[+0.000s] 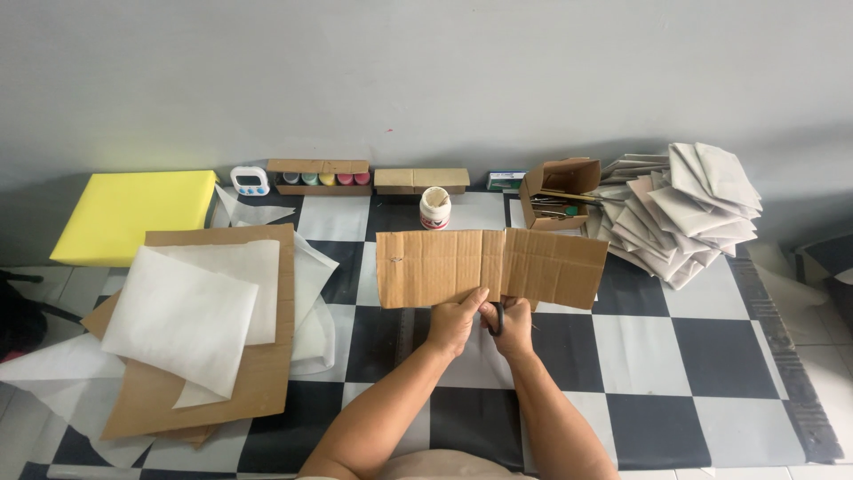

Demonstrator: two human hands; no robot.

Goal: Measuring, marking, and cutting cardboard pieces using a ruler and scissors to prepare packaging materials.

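I hold a long brown cardboard strip (pixel 444 265) upright over the checkered table (pixel 693 356). My left hand (pixel 455 322) grips its lower edge near the middle. My right hand (pixel 514 325) is closed on black-handled scissors (pixel 497 317), whose blades reach up into the cardboard from below, mostly hidden behind it. The strip's right part (pixel 555 269) is slightly tilted relative to the left part.
Cardboard sheets with white paper (pixel 191 311) lie at left beside a yellow foam block (pixel 133 213). Along the wall stand a small timer (pixel 250 180), a box of paint pots (pixel 324 178), a white jar (pixel 434 208), an open tool box (pixel 558 194) and stacked folded paper (pixel 684 209).
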